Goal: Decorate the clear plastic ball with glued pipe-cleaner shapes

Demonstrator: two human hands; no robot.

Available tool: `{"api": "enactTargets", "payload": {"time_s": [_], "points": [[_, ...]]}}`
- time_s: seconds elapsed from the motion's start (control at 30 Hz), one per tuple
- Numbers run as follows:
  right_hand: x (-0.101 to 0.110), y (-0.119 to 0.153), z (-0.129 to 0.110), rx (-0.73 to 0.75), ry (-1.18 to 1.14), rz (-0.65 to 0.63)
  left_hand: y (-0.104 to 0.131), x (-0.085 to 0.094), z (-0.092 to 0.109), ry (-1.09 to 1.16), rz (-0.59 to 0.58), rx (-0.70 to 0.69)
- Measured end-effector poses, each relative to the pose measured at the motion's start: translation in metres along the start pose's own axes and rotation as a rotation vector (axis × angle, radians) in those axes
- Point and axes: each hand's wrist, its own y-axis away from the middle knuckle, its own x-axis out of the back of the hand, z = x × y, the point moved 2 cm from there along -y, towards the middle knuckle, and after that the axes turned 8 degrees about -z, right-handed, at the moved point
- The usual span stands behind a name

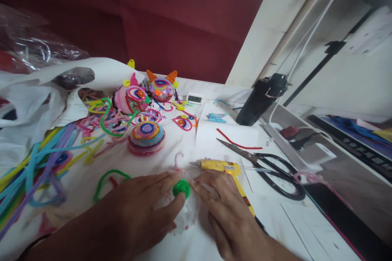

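Observation:
A clear, whitish plastic piece (185, 216), its shape partly hidden, sits between my hands on the table. A round green coil (181, 189), fuzzy like pipe cleaner, lies against it. My left hand (147, 204) has its thumb pressed on the coil and its fingers bent round the far side. On the other side, my right hand (226, 208) holds the clear piece with bent fingers. A pale pink curl (179, 159) sticks out just beyond my fingertips. Close to my right hand lies a yellow hot glue gun (220, 166), its nozzle pointing left.
Black-handled scissors (260, 163) and a red pipe cleaner (237, 142) lie at right. Ahead stand a striped coiled dome (146, 138) and two decorated balls (131, 98). Loose pipe cleaners (45, 163) spread at left. A black bottle-like cylinder (259, 100) and a phone (346, 216) are farther right.

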Motion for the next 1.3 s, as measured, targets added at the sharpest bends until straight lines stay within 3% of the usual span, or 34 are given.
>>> {"api": "enactTargets", "payload": {"time_s": [0.1,0.2,0.33,0.5,0.77,0.93,1.1,1.3], "points": [[-0.001,0.002,0.002,-0.001,-0.007,0.032,-0.011,0.032,0.004,-0.032,-0.007,0.001],[-0.001,0.003,0.003,-0.024,0.001,0.047,-0.016,0.045,0.002,-0.039,0.024,0.086],[-0.002,0.002,0.003,-0.070,-0.006,0.031,-0.014,0.030,-0.001,0.027,0.041,0.246],[-0.006,0.004,0.000,-0.063,0.018,-0.024,-0.011,0.007,0.000,0.158,-0.019,0.344],[-0.001,0.005,-0.004,-0.146,0.022,0.049,-0.018,0.020,-0.005,0.314,-0.078,0.455],[0.002,0.005,-0.007,-0.184,-0.028,0.072,-0.012,0.014,-0.013,0.460,-0.155,0.586],[0.004,0.008,-0.009,-0.180,-0.073,0.123,-0.002,0.011,-0.024,0.520,-0.205,0.517],[0.007,0.008,-0.006,-0.171,-0.186,0.094,-0.006,0.025,-0.033,0.526,-0.272,0.412]]}}
